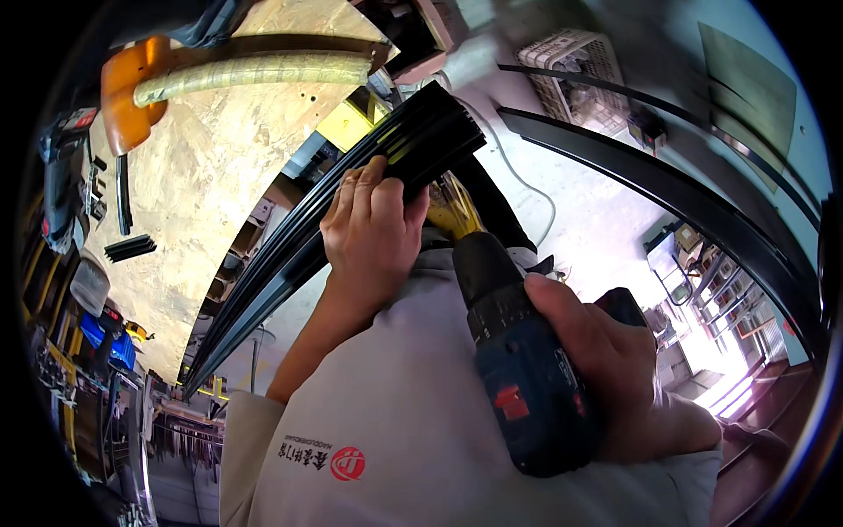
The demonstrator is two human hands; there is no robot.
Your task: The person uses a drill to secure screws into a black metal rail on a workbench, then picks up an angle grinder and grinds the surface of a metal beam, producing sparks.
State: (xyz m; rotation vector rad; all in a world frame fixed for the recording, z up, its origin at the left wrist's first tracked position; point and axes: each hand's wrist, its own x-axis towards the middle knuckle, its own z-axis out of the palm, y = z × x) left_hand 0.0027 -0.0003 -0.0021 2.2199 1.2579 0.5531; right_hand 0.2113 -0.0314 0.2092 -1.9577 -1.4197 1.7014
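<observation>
Left hand (373, 233): your fingers are curled tight over the near end of a long black ribbed profile (351, 220), which runs away down-left beside the chipboard workbench (202, 167). Right hand (615, 369): closed around the grip of a dark blue cordless drill (518, 360), its yellow-tipped nose (454, 211) lying just beside the profile, behind your left fingers. Whether the bit touches the metal cannot be told. Keep the profile braced against your body, hold the drill square to the face, and keep your left fingertips clear of the bit's line.
</observation>
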